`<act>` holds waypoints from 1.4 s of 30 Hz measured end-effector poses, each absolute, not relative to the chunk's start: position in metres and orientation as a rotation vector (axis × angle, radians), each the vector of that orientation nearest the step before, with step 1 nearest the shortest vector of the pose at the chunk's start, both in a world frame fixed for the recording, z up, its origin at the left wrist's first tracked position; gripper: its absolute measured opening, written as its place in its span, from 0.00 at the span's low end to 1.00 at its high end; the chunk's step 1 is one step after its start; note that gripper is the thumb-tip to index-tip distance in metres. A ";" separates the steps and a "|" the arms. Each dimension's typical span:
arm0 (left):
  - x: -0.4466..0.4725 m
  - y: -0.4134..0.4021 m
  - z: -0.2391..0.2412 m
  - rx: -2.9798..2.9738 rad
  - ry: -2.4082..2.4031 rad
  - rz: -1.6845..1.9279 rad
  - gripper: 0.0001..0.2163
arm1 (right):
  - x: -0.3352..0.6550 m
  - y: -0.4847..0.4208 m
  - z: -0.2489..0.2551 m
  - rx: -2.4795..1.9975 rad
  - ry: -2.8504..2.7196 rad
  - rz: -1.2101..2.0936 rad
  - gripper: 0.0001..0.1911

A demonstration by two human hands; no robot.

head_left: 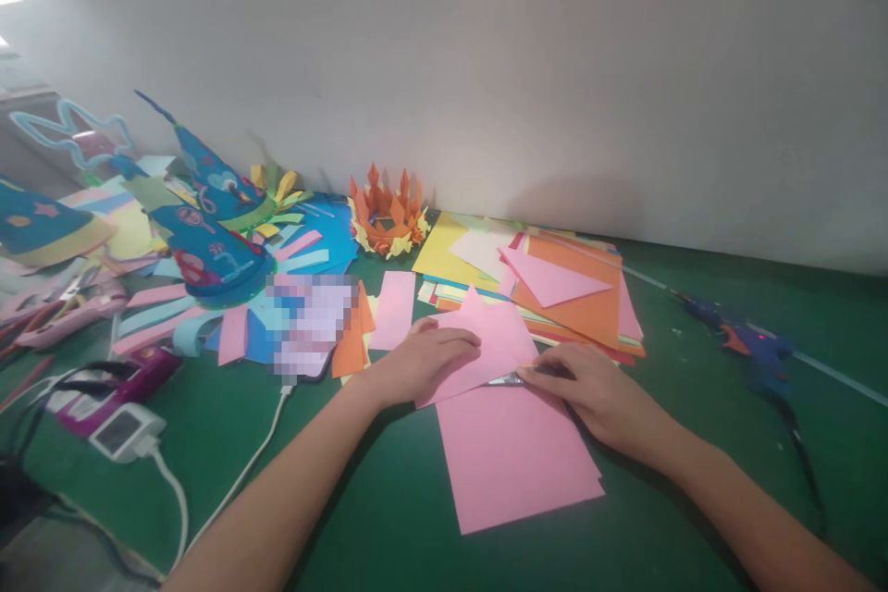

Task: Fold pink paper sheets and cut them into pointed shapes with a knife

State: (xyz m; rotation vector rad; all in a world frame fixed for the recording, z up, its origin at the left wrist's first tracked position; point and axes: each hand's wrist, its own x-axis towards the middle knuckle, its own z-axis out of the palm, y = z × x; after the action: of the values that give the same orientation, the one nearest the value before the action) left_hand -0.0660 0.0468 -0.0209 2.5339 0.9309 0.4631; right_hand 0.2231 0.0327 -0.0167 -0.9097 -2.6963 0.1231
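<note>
My left hand [423, 359] lies flat on a folded pink sheet of paper [486, 333], fingers stretched out. Beneath that sheet, more pink paper [517, 462] extends toward me over the green table. My right hand [600, 388] is closed around a craft knife [506, 379], whose handle is mostly hidden by the fingers. Its silver blade lies along the folded sheet's lower edge, pointing left.
Behind my hands is a stack of coloured paper [583, 296]. An orange paper crown [388, 217] stands near the wall. Decorated blue cone hats [215, 250], a phone [315, 324] and a power strip [125, 388] are left. A glue gun [763, 356] lies right.
</note>
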 end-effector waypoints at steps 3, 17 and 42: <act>-0.066 0.047 -0.020 2.525 0.936 0.463 0.14 | 0.221 0.032 -0.017 -0.937 -2.689 0.131 0.19; -0.066 0.046 -0.017 2.512 0.941 0.488 0.14 | 0.198 0.025 -0.019 -0.807 -2.714 0.170 0.20; -0.065 0.045 -0.013 2.518 0.931 0.434 0.14 | 0.183 0.021 -0.021 -0.744 -2.686 0.167 0.20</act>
State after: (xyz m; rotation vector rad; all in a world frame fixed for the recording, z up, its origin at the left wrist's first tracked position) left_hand -0.0653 0.0449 -0.0128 2.5185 0.9313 0.4343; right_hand 0.1825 0.0214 -0.0207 -0.7436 -2.6863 0.1673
